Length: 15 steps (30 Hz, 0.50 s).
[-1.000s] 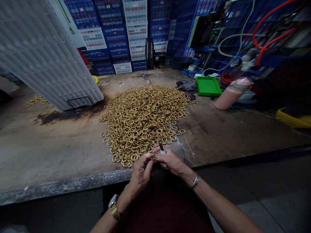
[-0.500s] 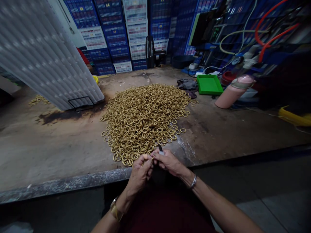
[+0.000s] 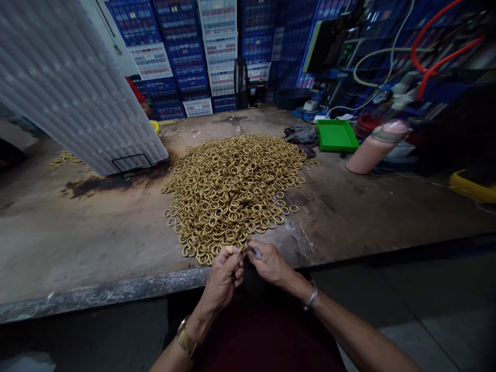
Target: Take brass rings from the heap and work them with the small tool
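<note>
A big heap of brass rings [image 3: 232, 186] lies in the middle of a worn workbench [image 3: 77, 243]. Both my hands meet at the bench's near edge, just below the heap. My left hand [image 3: 223, 276] is closed in a pinch on a brass ring held between thumb and fingers. My right hand [image 3: 269, 262] is closed round a small dark-tipped tool whose end points at that ring. A gold watch sits on my left wrist and a metal bangle on my right.
A tall white ribbed panel [image 3: 73, 88] leans on the bench at left, with a small ring pile [image 3: 64, 159] beside it. A green tray [image 3: 336, 135], a pink bottle [image 3: 374, 147] and hoses lie at right. Blue and white crates [image 3: 201, 51] are stacked behind. A person's red sleeve [image 3: 135, 92] shows behind the panel.
My hands stayed together at the bench edge. The right hand has tipped the tool down, so its dark tip no longer sticks up above the fingers.
</note>
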Available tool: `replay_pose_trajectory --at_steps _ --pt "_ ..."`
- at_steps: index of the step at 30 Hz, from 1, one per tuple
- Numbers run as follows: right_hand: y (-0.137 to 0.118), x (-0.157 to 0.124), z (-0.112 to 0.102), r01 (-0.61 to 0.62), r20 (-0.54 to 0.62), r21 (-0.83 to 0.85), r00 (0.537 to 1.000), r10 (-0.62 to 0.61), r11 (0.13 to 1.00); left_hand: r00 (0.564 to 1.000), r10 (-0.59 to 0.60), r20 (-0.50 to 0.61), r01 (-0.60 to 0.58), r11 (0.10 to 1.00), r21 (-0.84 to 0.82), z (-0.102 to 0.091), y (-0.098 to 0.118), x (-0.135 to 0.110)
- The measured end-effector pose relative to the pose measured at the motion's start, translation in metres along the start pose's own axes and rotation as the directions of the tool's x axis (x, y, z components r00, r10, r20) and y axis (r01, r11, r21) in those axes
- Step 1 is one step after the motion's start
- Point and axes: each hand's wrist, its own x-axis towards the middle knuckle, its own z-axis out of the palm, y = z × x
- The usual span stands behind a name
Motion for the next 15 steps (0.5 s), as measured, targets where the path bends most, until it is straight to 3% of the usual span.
replay_pose_trajectory --at_steps 3,8,12,15 --pt "-0.003 -0.006 0.001 0.096 0.085 -0.173 0.993 -0.082 0.98 0.999 0.029 -0.016 -0.028 0.999 0.044 0.001 -0.001 0.0" --pt "-0.011 -0.007 0.0 0.099 0.107 -0.345 0.992 -0.066 0.933 0.997 0.07 -0.026 -0.066 0.99 0.127 -0.001 -0.005 0.003" --pt "-0.012 -0.005 -0.001 0.054 0.108 -0.413 0.994 -0.01 0.909 0.997 0.073 -0.036 -0.068 0.988 0.136 -0.001 -0.004 0.0" --pt "-0.005 -0.001 -0.005 -0.051 0.049 -0.478 0.995 0.084 0.877 0.998 0.04 0.04 -0.043 0.996 0.084 0.004 0.002 -0.009"
